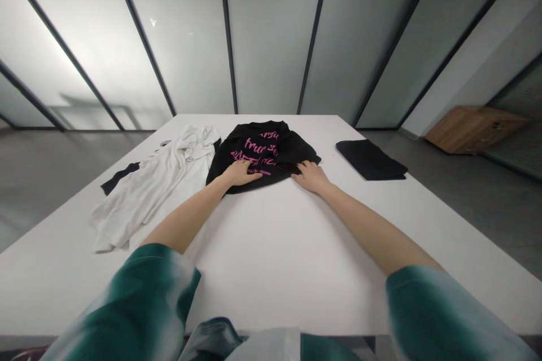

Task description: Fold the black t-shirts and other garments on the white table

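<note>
A black T-shirt point(292, 144) with pink lettering lies bunched and creased at the far middle of the white table point(271, 254). My left hand point(240, 174) rests on the shirt's near left part, palm down, with its thumb stretched toward the right over the print. At the near right edge of the same shirt is my right hand point(312, 177), fingers spread and touching the cloth. Some folds of the shirt lie between the two hands. I see no cloth lifted off the table.
Left of the black shirt, a crumpled white garment point(156, 180) stretches toward me, with a dark cloth piece point(121, 177) showing beside it. A folded black garment point(371, 159) lies on the right. Frosted glass panels point(271, 34) stand beyond the table; a wooden cabinet point(474, 128) is farther right.
</note>
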`<state>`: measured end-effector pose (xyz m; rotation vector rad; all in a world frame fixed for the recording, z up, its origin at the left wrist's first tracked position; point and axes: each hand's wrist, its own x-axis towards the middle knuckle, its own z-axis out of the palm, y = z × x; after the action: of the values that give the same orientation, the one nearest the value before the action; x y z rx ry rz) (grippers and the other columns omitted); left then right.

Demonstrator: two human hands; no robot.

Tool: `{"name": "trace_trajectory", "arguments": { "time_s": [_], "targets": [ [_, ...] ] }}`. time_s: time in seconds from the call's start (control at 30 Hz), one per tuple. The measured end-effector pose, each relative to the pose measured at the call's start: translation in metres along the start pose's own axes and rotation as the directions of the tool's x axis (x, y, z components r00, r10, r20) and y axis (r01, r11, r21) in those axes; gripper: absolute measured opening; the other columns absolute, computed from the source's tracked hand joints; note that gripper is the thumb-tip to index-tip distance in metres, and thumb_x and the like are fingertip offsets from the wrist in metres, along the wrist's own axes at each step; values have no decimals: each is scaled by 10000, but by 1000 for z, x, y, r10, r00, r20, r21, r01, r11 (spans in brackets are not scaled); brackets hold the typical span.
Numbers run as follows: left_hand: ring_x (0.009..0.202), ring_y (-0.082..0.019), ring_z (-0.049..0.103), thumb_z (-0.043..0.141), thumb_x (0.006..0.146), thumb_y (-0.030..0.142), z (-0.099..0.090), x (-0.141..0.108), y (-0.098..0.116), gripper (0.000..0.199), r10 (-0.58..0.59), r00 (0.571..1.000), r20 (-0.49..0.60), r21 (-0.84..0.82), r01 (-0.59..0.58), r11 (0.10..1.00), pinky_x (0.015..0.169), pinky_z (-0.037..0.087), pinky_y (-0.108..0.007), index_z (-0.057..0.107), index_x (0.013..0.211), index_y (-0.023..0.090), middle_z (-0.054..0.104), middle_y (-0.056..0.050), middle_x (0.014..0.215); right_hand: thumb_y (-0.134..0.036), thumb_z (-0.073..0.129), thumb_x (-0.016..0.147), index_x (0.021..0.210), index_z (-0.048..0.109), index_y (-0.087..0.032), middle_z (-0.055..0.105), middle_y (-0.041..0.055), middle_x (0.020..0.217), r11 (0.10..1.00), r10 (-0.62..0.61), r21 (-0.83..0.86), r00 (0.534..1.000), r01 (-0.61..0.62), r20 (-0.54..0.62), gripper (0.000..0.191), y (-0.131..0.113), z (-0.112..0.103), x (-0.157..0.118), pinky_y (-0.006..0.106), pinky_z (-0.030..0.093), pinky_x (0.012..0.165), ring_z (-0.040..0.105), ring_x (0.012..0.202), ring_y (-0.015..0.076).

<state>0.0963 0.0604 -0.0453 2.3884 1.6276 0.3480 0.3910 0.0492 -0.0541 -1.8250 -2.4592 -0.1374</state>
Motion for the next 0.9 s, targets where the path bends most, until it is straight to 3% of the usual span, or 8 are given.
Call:
{"name": "trace_trajectory", "arguments": {
  "time_s": [0.13,0.27,0.37,0.47,0.5,0.63,0.73,0.9],
  "targets": [
    [1346,-334,510,611,749,747,-23,-9,1,923,114,989,93,-12,-114,993,1129,371,-382,506,1444,150,536,-161,1478,-353,486,945,1154,700,-153,663,180,1219,1000,8,-9,1000,-8,10,359,13,-13,20,405,452,937,598,1129,323],
    [1370,-359,461,764,608,668,-35,-16,-2,968,208,969,134,82,-220,972,1150,333,-409,532,1406,170,511,-164,1486,-354,517,880,914,733,-149,727,105,930,948,103,286,984,-141,143,299,49,-34,47,315,468,777,645,870,243],
    [1185,-324,597,734,686,488,-31,-11,-4,612,193,979,66,-66,-189,980,1042,428,-378,647,1214,191,662,-124,1262,-318,518,836,935,719,-156,719,89,891,844,303,495,945,-206,-123,277,70,-51,59,334,480,786,638,859,245],
    [964,-295,650,686,721,332,-20,2,-7,200,-24,991,-135,-318,-20,948,903,471,-361,672,887,221,711,-76,923,-265,483,832,1023,693,-163,717,124,1013,836,408,538,777,-108,-480,302,67,-61,55,378,485,853,633,941,262],
    [916,-287,645,686,716,302,-17,7,-8,126,-125,975,-186,-404,41,914,865,471,-357,646,810,227,693,-61,841,-266,475,844,1012,691,-169,718,122,1001,848,376,527,775,-65,-508,290,60,-61,51,376,489,849,635,929,259],
    [736,-228,588,688,737,288,-6,17,-12,176,-403,898,-175,-663,195,722,709,439,-318,558,637,224,570,-2,612,-334,500,894,945,707,-191,726,74,896,868,2,477,959,138,-282,256,15,-42,25,344,509,808,655,845,232],
    [693,-195,558,684,771,345,-1,13,-14,237,-427,891,-152,-782,157,604,648,417,-292,568,613,212,559,11,590,-374,611,866,1252,655,-183,657,134,1288,869,-250,392,952,302,-178,433,-17,-14,10,395,464,998,613,1161,274],
    [701,-196,614,767,695,486,4,-1,-16,312,-381,924,-25,-950,96,297,610,455,-285,660,745,197,656,-12,689,-534,616,887,1573,337,-185,278,199,1636,936,-164,304,983,180,-76,818,-37,14,3,525,337,1131,353,1451,374]
  ]
}}
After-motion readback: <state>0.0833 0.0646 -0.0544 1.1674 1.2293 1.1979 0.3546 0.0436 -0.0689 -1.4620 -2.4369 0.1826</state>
